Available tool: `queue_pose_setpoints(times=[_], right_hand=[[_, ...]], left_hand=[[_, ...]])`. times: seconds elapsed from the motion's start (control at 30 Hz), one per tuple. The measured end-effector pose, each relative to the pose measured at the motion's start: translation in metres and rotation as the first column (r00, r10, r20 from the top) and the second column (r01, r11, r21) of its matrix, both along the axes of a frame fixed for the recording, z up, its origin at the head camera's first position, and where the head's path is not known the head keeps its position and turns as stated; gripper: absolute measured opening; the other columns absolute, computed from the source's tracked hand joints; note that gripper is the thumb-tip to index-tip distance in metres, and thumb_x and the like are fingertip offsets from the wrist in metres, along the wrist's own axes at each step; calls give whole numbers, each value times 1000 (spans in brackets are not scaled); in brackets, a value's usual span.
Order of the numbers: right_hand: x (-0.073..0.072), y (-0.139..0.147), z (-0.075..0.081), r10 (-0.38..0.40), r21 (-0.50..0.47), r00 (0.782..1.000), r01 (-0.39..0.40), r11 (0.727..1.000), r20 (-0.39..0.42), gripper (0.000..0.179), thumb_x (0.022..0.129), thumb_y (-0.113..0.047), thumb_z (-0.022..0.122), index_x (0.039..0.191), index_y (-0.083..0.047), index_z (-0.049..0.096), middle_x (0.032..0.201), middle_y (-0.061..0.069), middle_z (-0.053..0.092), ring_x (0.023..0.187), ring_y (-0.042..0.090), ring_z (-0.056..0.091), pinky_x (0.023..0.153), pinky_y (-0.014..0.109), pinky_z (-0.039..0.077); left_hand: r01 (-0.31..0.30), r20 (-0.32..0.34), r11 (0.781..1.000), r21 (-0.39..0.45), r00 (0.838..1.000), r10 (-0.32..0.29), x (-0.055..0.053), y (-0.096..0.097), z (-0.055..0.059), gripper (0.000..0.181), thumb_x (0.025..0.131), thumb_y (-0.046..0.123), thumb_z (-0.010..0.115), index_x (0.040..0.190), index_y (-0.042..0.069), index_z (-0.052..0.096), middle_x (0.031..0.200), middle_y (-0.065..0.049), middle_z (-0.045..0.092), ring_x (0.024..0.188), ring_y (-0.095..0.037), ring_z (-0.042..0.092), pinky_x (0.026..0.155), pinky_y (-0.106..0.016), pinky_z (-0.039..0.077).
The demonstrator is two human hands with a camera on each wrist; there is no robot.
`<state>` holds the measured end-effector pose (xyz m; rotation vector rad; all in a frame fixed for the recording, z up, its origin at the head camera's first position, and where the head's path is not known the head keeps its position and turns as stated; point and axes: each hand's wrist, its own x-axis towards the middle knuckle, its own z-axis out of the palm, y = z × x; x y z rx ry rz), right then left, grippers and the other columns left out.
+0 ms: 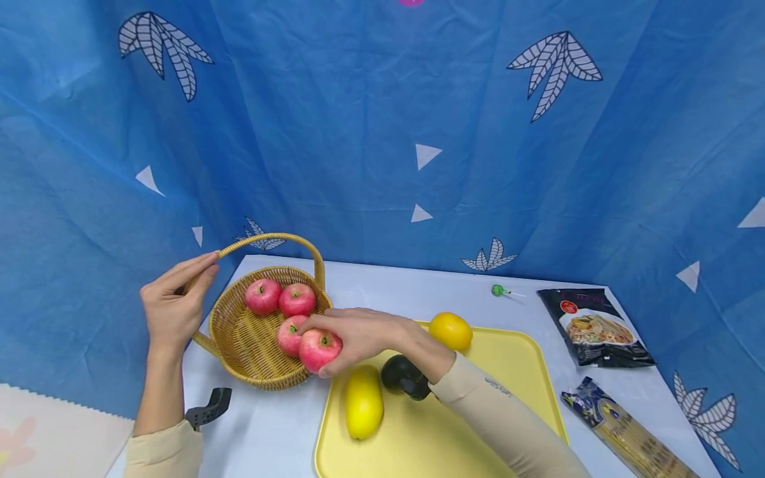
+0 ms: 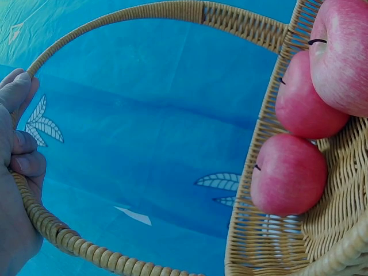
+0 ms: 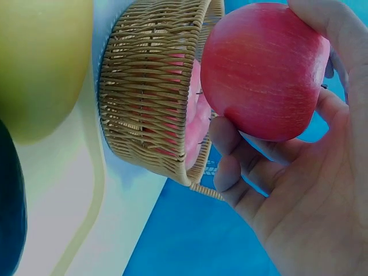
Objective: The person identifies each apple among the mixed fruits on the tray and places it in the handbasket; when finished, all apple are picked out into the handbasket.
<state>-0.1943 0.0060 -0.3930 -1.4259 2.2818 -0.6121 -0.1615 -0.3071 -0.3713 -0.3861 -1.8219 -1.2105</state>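
Observation:
My left hand [image 1: 173, 302] grips the arched handle [image 2: 115, 23] of a wicker basket [image 1: 254, 342], fingers curled round it. In the right wrist view, my right hand [image 3: 310, 167] holds a red apple [image 3: 264, 72] between thumb and fingers. The head view has this held apple [image 1: 320, 350] above the basket's right rim. Inside the basket are a left apple [image 1: 263, 296], a back apple [image 1: 297, 300] and a third apple [image 1: 290, 337], partly hidden by the held one.
Right of the basket, a yellow tray [image 1: 430, 445] bears a long yellow fruit [image 1: 363, 405], a dark rounded item [image 1: 402, 376] and an orange-yellow fruit [image 1: 451, 331]. Farther right lie a lollipop [image 1: 499, 290], a black food packet [image 1: 597, 328] and a noodle pack [image 1: 627, 431]. A blue curtain [image 1: 364, 133] hangs behind.

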Motion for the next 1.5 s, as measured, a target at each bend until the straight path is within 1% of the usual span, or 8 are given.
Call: queue_pose_setpoints(times=[0.3,0.5,0.63,0.8,1.0,1.23,1.37,1.5], right_hand=[[-4,-8,-1,-17,7,1000,17,1000,18,71,80,-61,74,142,-44,44,127,-16,54,107,1,53,85,20,49],[-6,-14,-3,-20,4,999,20,1000,42,71,80,-61,74,143,-43,45,125,-15,53,105,1,53,84,19,50],[-6,-19,-4,-16,-4,999,17,1000,29,70,80,-59,74,142,-44,46,122,-17,52,104,0,53,82,18,49],[-6,-28,-3,-12,-5,1000,12,1000,7,65,81,-57,75,139,-43,48,122,-18,52,105,-3,51,82,17,48],[-5,-37,-3,-24,25,1000,24,999,-15,64,80,-61,74,137,-44,48,121,-18,53,104,-3,51,83,16,47],[-4,-47,-4,-5,18,1000,5,1000,-18,62,81,-62,72,135,-43,48,117,-20,52,102,-6,50,83,14,46],[-4,-53,-6,-6,29,1000,6,1000,-15,63,81,-64,72,136,-44,47,119,-20,52,103,-6,50,83,14,46],[-3,-59,-6,2,36,1000,-2,999,-19,66,81,-66,71,137,-44,46,121,-20,52,105,-6,49,85,13,45]], left_hand=[[8,-10,1000,0,1000,-8,0,1,0,24,81,-23,68,102,-12,75,106,-18,75,98,-8,72,81,-14,55],[21,-27,1000,10,999,-21,2,3,3,23,81,-22,69,101,-13,74,105,-19,75,98,-8,73,80,-14,55],[26,-30,1000,10,999,-25,4,6,5,22,82,-21,69,102,-13,74,105,-20,75,97,-8,73,80,-14,55],[9,-21,1000,6,1000,-9,5,5,6,21,83,-20,69,102,-12,75,106,-18,76,98,-7,72,80,-13,54],[-3,-5,1000,1,1000,3,5,6,6,22,83,-20,69,102,-11,75,106,-16,76,98,-6,72,81,-13,54],[-9,-7,1000,-3,1000,9,7,9,10,22,83,-20,69,102,-11,75,106,-16,76,97,-5,72,80,-12,54],[-10,0,1000,-3,1000,10,6,7,8,23,83,-20,69,102,-11,75,106,-16,76,97,-5,72,80,-12,54],[-7,4,1000,-1,1000,7,3,3,3,24,82,-21,69,103,-11,75,107,-16,76,98,-6,72,82,-13,54]])
